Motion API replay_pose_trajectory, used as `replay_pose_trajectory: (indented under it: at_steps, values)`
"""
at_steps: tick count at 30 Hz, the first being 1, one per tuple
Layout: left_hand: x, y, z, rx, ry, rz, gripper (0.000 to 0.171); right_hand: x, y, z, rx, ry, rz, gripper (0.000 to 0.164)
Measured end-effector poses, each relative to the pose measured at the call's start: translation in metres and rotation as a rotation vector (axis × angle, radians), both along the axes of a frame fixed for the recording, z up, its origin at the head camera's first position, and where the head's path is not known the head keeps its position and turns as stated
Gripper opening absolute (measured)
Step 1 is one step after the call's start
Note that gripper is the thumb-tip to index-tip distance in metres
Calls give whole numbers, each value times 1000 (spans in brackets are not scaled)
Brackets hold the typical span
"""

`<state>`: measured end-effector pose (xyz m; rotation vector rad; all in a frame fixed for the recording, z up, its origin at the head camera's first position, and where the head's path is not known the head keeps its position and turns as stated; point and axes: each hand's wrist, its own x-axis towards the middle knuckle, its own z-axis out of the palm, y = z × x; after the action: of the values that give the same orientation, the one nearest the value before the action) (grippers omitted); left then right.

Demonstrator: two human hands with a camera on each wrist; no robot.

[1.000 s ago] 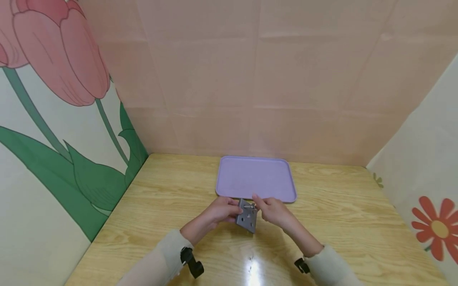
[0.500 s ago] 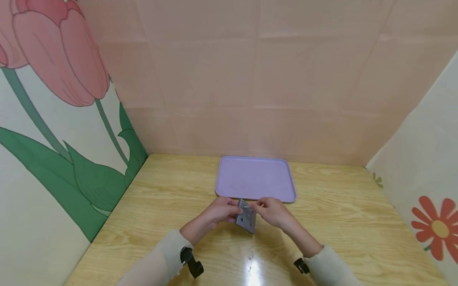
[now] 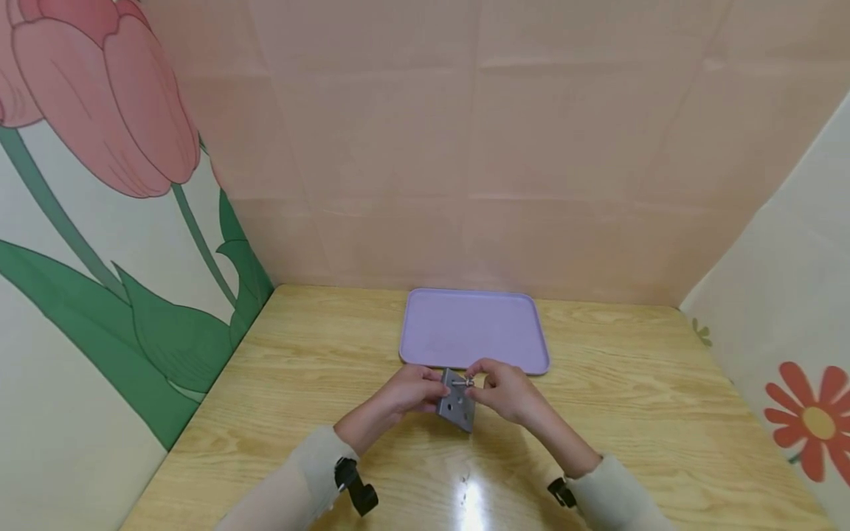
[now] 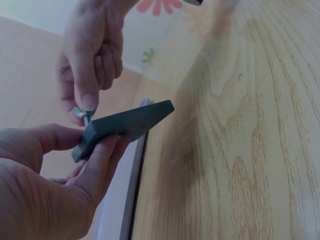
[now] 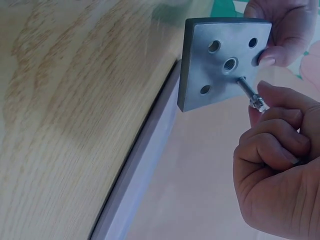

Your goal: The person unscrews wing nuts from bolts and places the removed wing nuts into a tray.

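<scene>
My left hand (image 3: 406, 389) holds a square grey metal plate (image 3: 457, 408) by its edge, the thumb on one face and the fingers behind. Tilted upright above the table, the plate shows a threaded central hole and several smaller holes in the right wrist view. A slim metal screw (image 5: 248, 91) stands out of one corner hole. At its outer end, where small wing-like parts show in the left wrist view, the thumb and forefinger of my right hand (image 3: 510, 392) pinch it. The other right fingers are curled in. How deep the screw sits is hidden.
A purple tray (image 3: 474, 332) lies on the wooden table (image 3: 319, 332) just beyond both hands. Behind it rises a pinkish wall covering (image 3: 465, 147), with flower-printed panels at left and right. Black camera straps (image 3: 358, 488) sit on the sleeves.
My right thumb and forefinger have shifted about the screw's end, closing over it half a second ago and now spread more around it. The left hand and plate have stayed nearly still.
</scene>
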<state>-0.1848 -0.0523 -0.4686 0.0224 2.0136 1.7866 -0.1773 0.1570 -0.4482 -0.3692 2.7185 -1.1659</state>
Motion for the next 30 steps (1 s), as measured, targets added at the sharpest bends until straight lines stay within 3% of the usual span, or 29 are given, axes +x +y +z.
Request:
replay_pose_trajectory:
  at_steps: [3, 6, 12, 18, 30]
  values:
    - [0, -1, 0, 3, -2, -3, 24, -2, 0, -1, 8, 23, -16, 23]
    - [0, -1, 0, 3, -7, -2, 23, -3, 0, -2, 7, 22, -62, 37]
    - [0, -1, -2, -8, -15, 4, 23, -3, -2, -5, -36, -85, -145, 60]
    - [-1, -1, -2, -15, -18, 2, 24, 0, -5, -7, -79, -154, -148, 62]
    - [1, -2, 0, -18, -25, -2, 25, 1, -7, -7, -69, -173, -125, 54]
